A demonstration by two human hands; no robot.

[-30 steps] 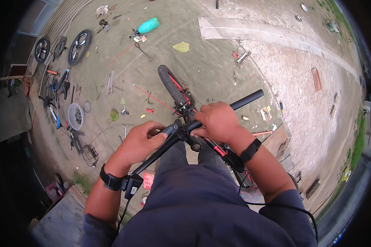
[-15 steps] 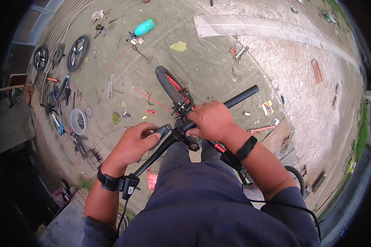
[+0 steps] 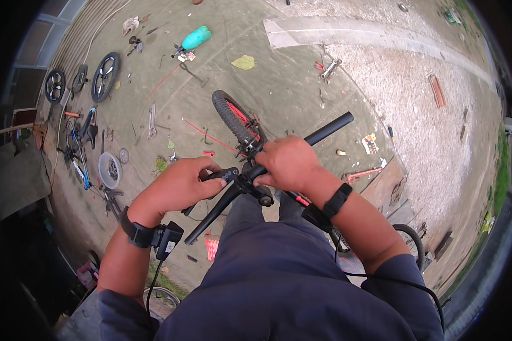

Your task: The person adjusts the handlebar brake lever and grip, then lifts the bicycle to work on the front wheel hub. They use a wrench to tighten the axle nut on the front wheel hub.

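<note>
A black bicycle handlebar runs diagonally in front of me, above a knobby front tyre with red parts. My right hand is closed around the bar just right of the stem. My left hand grips a small black part beside the stem, held just above the left half of the bar. Both wrists carry black bands, and a small black box with a cable hangs from the left one.
Loose wheels, a blue bicycle frame, a round metal bowl, a wire basket, a teal bottle, tools and red cables litter the concrete floor. Gravel ground lies to the right, with a tyre by my right elbow.
My left hand has lifted off the left half of the bar, carrying the small black part up toward the stem. My right hand stays on the bar.
</note>
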